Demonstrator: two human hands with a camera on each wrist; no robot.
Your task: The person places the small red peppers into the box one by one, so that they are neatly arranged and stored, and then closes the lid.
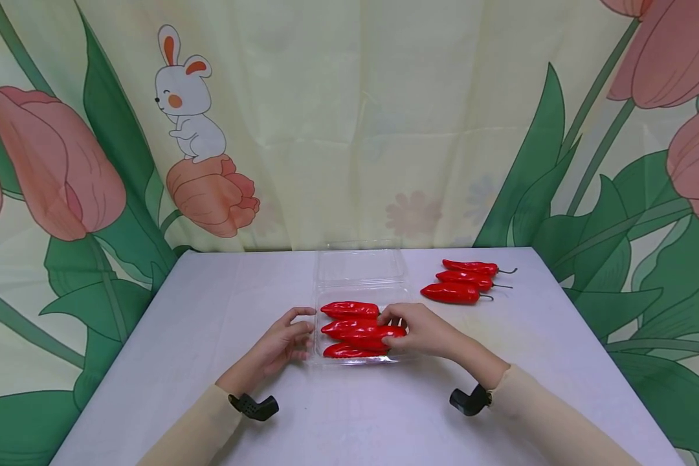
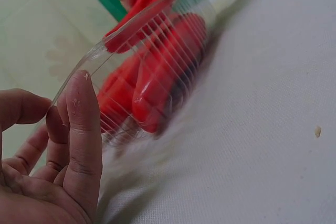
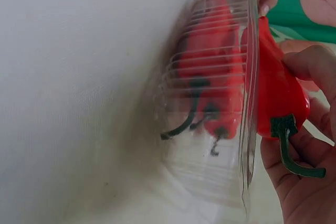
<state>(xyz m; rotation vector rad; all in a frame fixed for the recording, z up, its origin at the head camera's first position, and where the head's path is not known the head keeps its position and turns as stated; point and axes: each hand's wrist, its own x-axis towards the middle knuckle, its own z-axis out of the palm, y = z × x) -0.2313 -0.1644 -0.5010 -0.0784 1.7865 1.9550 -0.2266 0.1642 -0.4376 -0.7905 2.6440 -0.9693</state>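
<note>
A clear plastic clamshell box [image 1: 410, 294] lies on the table with its lid [image 1: 361, 266] folded back. Inside are three red peppers, one of them [image 1: 349, 310] at the back; their green stems show through the ribbed wall in the right wrist view. My right hand [image 1: 422, 329] grips another red pepper [image 3: 278, 90] between thumb and fingers, over the box and level with its rim. This pepper lies lengthwise, its tip to the left and its stem towards my right palm. On the left, my left hand [image 1: 282, 343] pinches the box's rim [image 2: 97, 52] with thumb and finger.
Three more red peppers [image 1: 451, 293] lie in a row at the back right of the white-covered table [image 1: 239, 285]. A curtain [image 1: 326, 129] printed with tulips and a rabbit hangs behind the far edge. A small crumb [image 2: 317, 131] lies on the cloth.
</note>
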